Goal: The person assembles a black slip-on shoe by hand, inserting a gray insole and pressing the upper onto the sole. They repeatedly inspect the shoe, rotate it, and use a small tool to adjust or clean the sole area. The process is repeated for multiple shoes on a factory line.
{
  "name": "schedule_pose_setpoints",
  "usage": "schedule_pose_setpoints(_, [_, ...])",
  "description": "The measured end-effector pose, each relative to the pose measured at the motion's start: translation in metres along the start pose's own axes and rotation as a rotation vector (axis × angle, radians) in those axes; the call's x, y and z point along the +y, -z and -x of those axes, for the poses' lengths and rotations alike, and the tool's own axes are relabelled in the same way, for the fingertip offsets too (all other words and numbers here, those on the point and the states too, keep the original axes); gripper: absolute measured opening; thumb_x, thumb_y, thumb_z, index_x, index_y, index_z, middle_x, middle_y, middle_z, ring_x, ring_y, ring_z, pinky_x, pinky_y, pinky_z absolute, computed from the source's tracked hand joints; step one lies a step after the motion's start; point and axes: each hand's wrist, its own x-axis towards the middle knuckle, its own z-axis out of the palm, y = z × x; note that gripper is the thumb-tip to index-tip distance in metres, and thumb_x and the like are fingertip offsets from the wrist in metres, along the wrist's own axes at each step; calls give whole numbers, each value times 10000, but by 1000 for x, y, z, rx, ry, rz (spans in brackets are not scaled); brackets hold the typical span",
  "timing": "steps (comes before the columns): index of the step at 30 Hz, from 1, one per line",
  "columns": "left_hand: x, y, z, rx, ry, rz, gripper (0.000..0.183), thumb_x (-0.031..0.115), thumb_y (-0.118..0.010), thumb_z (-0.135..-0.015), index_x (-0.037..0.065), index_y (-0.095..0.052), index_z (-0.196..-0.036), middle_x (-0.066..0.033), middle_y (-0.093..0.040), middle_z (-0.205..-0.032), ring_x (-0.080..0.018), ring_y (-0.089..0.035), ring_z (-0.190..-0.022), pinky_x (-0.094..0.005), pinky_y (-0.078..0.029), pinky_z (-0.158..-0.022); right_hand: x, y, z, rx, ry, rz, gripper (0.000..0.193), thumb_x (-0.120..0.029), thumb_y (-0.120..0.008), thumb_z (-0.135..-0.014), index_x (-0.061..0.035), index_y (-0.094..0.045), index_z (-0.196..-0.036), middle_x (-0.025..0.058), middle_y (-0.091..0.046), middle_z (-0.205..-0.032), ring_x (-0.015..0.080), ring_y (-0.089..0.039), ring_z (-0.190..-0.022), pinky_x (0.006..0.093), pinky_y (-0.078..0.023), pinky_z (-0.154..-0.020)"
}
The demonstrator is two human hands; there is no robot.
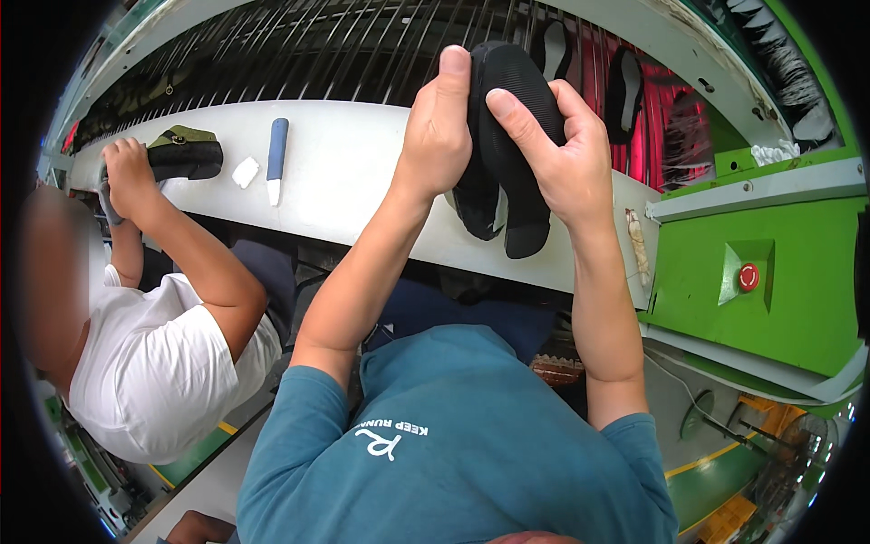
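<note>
Above the white worktable I hold up a black shoe, its ribbed black sole [523,168] turned toward me. The dark shoe upper [476,210] shows behind the sole, at its left edge and lower end. My left hand [438,127] grips the shoe's left side, thumb pointing up and fingers mostly hidden behind it. My right hand [566,150] clasps the right side; its thumb presses on the ribbed sole face and its fingers wrap the edge. At the lower end the sole stands slightly apart from the upper.
On the white table [344,163] lie a blue-handled brush [276,159] and a white wad [245,172]. At left a co-worker's hand [130,172] holds a green-and-black shoe [186,152]. Beyond are metal rollers [362,54] carrying soles [625,91]. A green machine panel [698,272] has a red button [748,276].
</note>
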Motion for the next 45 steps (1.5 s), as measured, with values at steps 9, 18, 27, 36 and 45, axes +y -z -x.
schedule_pose_setpoints(9, [20,14,34,-5,-110,-120,580,465,-500,-1151,-67,-659,-1319,-164,-796,-1127,-226,-751,-1041,-346,-586,-929,-23,-5,30,-116,14,74,395,-299,-948,-901,-14,-678,-953,90,-773,-837,115,-719,-738,301,-576,-660])
schedule_pose_setpoints(18, [53,49,95,128,-89,-110,702,517,-473,-1127,-150,-660,-1240,-325,-773,-1127,-372,-786,-1065,-474,-637,-981,4,-27,75,-127,324,25,256,-235,-861,-980,-64,-680,-922,65,-711,-768,221,-688,-660,344,-523,-617])
schedule_pose_setpoints(27, [58,55,110,123,-160,-132,574,407,-635,-1103,-158,-692,-1183,-338,-773,-1076,-430,-782,-1063,-587,-619,-1023,0,-33,73,-183,345,62,259,-231,-888,-926,-94,-675,-870,41,-679,-732,250,-658,-616,372,-486,-600])
schedule_pose_setpoints(36, [63,46,110,108,-171,-200,477,335,-622,-1095,-136,-690,-1131,-334,-782,-1039,-438,-794,-1031,-596,-621,-1013,1,-31,77,-132,352,96,309,-254,-914,-894,-97,-655,-832,48,-656,-701,255,-643,-577,366,-481,-572])
schedule_pose_setpoints(45, [71,40,103,-19,-177,-266,293,138,-686,-1017,-147,-700,-1083,-324,-791,-1032,-423,-807,-1010,-571,-640,-989,-14,-4,74,-368,23,-61,332,-190,-899,-918,-51,-634,-777,86,-652,-662,225,-654,-584,348,-502,-555])
